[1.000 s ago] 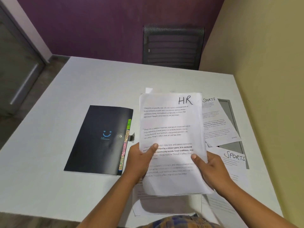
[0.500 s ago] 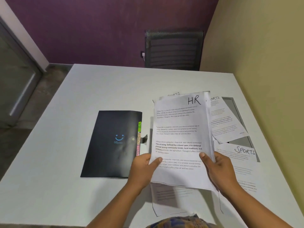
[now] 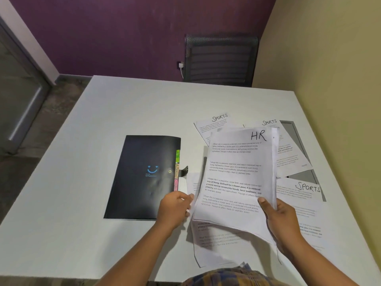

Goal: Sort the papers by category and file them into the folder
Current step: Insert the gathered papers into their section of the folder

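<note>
Stage: early, sorting | left hand and right hand both grasp HR stack | folder closed, filing seemingly unstarted | sports sheets loose on table

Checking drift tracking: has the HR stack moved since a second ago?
Yes. The HR stack shifted right, away from the black folder: its left edge sat by the folder's clasp, now a gap shows between them.
</note>
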`<state>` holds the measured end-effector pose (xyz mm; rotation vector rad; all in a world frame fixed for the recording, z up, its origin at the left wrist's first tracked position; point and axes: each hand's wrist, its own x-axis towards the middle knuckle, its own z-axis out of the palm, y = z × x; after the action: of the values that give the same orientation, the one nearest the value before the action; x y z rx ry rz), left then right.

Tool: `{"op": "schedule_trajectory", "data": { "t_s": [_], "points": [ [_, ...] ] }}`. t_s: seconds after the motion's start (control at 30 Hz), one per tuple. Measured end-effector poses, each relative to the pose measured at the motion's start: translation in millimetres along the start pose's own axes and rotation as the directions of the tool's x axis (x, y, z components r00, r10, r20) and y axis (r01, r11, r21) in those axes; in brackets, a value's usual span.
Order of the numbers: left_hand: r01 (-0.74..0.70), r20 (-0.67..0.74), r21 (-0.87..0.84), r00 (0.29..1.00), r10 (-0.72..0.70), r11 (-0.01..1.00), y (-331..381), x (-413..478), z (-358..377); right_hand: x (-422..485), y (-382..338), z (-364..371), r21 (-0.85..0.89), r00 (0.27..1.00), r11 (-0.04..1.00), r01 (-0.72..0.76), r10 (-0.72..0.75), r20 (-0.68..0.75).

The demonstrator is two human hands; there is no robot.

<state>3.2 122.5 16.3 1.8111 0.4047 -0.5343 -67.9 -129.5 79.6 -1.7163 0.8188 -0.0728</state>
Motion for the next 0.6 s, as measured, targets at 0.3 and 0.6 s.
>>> {"op": "schedule_trajectory", "data": {
  "t_s": [0.3, 0.6],
  "points": [
    [0.180, -0.326, 0.770, 0.936, 0.135, 0.612, -38.4, 42.8, -15.4, 1.0, 1.7, -10.1, 0.027, 0.999, 0.999, -0.043, 0.043, -0.002],
    [0.100, -0.161, 0.885, 0.982, 0.097, 0.455, -30.4, 35.8, -20.3, 4.7, 0.6, -10.8, 0.025, 0.999, 0.998, -0.053, 0.053, -0.008]
  ]
}}
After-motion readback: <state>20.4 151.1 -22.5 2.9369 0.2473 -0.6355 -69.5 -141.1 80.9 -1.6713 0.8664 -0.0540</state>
